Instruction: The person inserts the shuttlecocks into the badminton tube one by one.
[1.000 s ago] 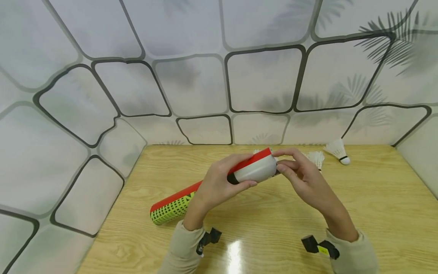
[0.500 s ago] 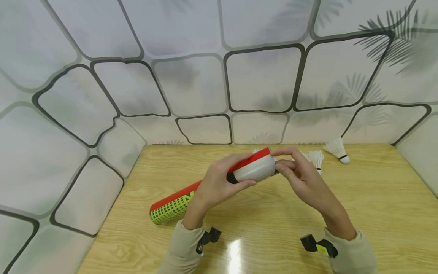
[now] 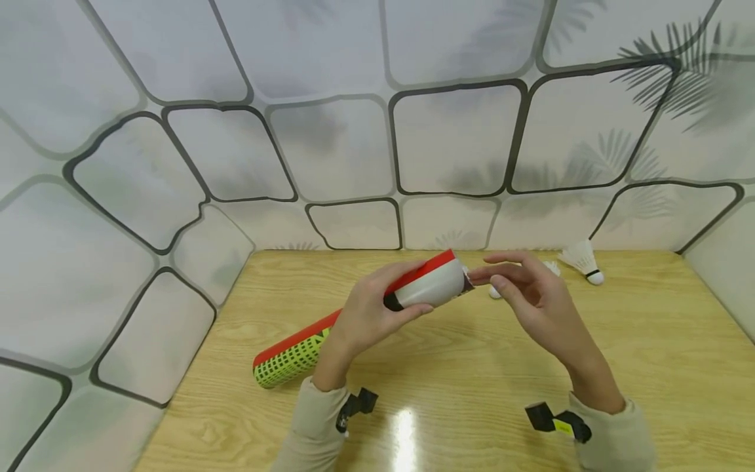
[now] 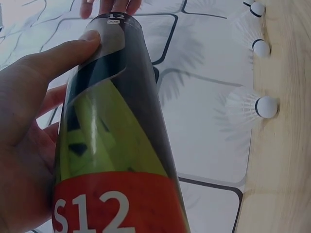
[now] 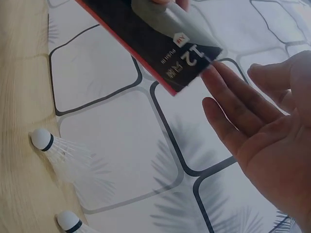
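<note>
A long shuttlecock tube, red, lime green and grey, is held tilted above the table, its far end raised to the right. My left hand grips it near that end, thumb lying along the side in the left wrist view. The tube carries a red band marked "S12". Beside the raised end is my right hand, its fingers loosely extended. In the right wrist view, the right hand has its fingertips at the dark rim of the tube; whether they touch cannot be told. The tube's inside is hidden.
A white shuttlecock lies at the back right of the wooden table. Another shuttlecock is partly hidden behind the right hand. A patterned wall covering rises behind the table's back edge.
The right fingers have loosened and straightened, drawing back from the tube's end. The tube and left hand have shifted slightly left, showing more of the dark rim.
</note>
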`<action>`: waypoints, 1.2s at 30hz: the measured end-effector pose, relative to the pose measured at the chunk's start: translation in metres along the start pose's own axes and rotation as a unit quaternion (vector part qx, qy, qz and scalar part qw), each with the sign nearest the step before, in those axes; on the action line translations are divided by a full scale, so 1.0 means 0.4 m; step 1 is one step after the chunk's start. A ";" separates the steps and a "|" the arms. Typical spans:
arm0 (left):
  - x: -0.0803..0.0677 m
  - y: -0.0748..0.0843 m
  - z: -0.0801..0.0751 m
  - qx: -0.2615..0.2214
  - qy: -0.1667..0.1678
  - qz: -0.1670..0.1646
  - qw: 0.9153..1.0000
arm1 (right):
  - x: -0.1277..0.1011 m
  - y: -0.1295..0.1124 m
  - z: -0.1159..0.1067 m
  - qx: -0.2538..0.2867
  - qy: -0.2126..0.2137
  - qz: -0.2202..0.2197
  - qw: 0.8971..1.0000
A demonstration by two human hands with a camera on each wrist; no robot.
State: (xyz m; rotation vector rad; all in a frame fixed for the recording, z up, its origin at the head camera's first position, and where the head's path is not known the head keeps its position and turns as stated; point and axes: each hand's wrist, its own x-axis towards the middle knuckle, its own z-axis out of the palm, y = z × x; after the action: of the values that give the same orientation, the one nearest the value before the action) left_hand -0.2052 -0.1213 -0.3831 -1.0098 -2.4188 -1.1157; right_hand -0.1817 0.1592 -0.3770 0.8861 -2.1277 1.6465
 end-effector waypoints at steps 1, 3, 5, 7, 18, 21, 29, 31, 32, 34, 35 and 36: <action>-0.001 -0.004 -0.002 0.002 0.001 -0.004 1.000 | 0.000 0.001 -0.002 0.005 0.005 -0.002 1.000; -0.003 -0.011 -0.008 0.003 0.004 -0.012 1.000 | -0.002 0.004 -0.006 0.011 0.016 -0.008 1.000; -0.005 -0.020 -0.014 0.005 0.007 -0.023 1.000 | -0.002 0.007 -0.007 0.014 0.021 -0.013 1.000; -0.006 -0.029 -0.021 0.006 0.013 -0.035 0.999 | -0.002 0.011 -0.008 0.013 0.022 -0.010 1.000; -0.021 -0.068 -0.060 0.015 0.046 -0.084 0.995 | -0.002 0.069 0.002 -0.058 0.015 0.032 0.998; -0.026 -0.074 -0.068 0.023 0.051 -0.099 0.994 | -0.006 0.097 0.007 -0.080 0.008 0.044 0.996; -0.033 -0.090 -0.085 0.054 0.073 -0.128 0.988 | 0.005 0.168 0.024 -0.137 -0.017 0.047 0.989; -0.034 -0.094 -0.087 0.064 0.079 -0.139 0.985 | 0.012 0.188 0.028 -0.137 -0.029 0.053 0.989; -0.034 -0.097 -0.087 0.068 0.082 -0.144 0.984 | 0.015 0.198 0.030 -0.138 -0.036 0.056 0.988; -0.036 -0.101 -0.088 0.073 0.085 -0.152 0.982 | 0.021 0.216 0.033 -0.140 -0.051 0.067 0.987; -0.037 -0.101 -0.089 0.072 0.087 -0.154 0.982 | 0.023 0.226 0.035 -0.144 -0.058 0.073 0.985; -0.038 -0.102 -0.089 0.072 0.087 -0.156 0.981 | 0.026 0.235 0.037 -0.150 -0.066 0.077 0.983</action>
State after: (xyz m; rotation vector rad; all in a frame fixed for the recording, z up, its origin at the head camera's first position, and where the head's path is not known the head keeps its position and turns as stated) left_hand -0.2239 -0.1739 -0.3900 -0.4782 -2.5256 -1.0538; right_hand -0.2475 0.1561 -0.4466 0.7709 -2.5060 1.3108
